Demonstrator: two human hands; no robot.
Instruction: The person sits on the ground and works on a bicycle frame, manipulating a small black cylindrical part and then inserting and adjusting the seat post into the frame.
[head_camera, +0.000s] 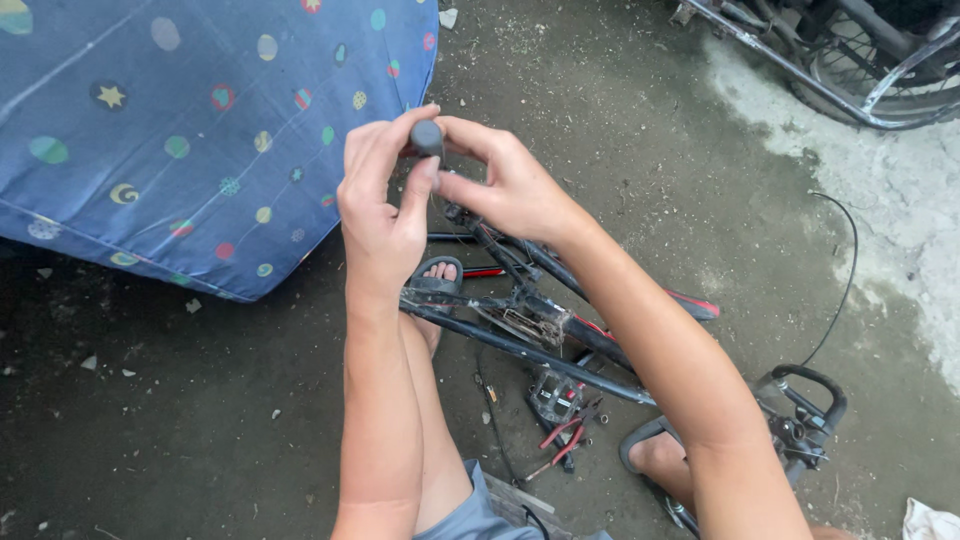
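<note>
both hands are raised together over the ground, pinching one small thing between them. the left hand (380, 205) has its thumb and forefinger curled around a small dark grey cap (427, 137), a short rounded cylinder with a matte, rubbery look and a smooth domed end. the right hand (505, 180) meets it from the other side, fingertips closed on the same piece or on the part just behind it; which of the two cannot be told, since the fingers hide the join. a thin dark cable (436, 215) hangs down just under the cap, between the two palms.

below the hands lies a black bicycle frame (530, 325) with red trim, resting on the dirty concrete floor (650, 150), a grimy chain part at its middle. under the right forearm are red-handled pliers (562, 435), beside a pedal. beneath the left wrist a foot in a grey sandal (437, 280) peeks out. to the left of the left hand spreads a blue cloth (190, 140) dotted with coloured spots, stars and moons. beyond the right hand, far up, stands a metal wheel and frame (860, 70).
</note>
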